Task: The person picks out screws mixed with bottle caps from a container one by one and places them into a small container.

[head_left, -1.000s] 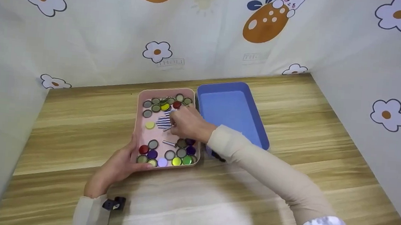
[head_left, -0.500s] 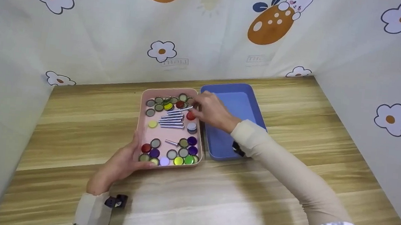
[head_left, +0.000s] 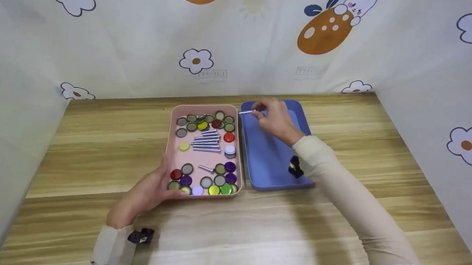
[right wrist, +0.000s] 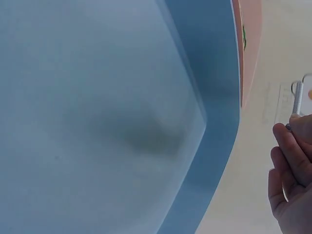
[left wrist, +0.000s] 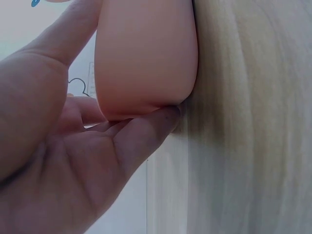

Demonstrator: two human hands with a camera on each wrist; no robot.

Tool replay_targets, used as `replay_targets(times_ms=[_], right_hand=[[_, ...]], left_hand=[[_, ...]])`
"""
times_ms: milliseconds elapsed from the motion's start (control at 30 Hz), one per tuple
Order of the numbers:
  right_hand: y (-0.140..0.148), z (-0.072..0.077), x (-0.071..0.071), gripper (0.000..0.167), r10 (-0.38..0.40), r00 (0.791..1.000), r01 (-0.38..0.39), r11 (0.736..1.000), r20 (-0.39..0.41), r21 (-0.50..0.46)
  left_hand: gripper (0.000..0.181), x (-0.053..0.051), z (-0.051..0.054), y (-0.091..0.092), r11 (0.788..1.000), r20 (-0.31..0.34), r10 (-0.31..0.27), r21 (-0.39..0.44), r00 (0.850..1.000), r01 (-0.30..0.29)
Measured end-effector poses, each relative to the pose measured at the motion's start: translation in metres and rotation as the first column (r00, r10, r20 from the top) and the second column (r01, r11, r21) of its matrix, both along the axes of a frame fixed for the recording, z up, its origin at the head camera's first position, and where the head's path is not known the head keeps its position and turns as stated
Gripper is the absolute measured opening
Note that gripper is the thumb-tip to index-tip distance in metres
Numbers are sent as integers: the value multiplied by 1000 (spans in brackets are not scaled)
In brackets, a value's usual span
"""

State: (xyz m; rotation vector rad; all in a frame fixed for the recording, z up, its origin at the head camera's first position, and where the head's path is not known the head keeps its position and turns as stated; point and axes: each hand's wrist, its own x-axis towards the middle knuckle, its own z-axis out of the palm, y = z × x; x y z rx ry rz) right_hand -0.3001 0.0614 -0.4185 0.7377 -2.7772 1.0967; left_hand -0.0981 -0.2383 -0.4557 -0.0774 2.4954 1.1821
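My right hand pinches a silver screw between thumb and fingertips, above the far left part of the blue tray. In the right wrist view the screw shows a threaded shank pointing away from the fingers. My left hand grips the near left corner of the pink tray, thumb along its front side. The left wrist view shows that hand curled round the tray's smooth outer wall. Several more screws lie side by side in the pink tray.
Bottle caps of several colours lie along both ends of the pink tray. One screw lies apart near them. Both trays stand side by side on the wooden table, before a patterned cloth wall.
My right hand has picked a screw from the pink tray, lifted it and carried it right over the blue tray. My left hand keeps its grip. The head view has shifted slightly.
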Motion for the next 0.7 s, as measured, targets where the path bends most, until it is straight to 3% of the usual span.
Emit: replay_targets(times_ms=[467,700], right_hand=[[20,-10,-8,15,-149,986,147,989,80,35],[27,-14,-18,17,-182,974,172,982,136,75]], left_hand=[[123,2,-1,0,1000,6,9,-5,1000,-9],[123,2,-2,2,1000,-21,8,-15,1000,-8]])
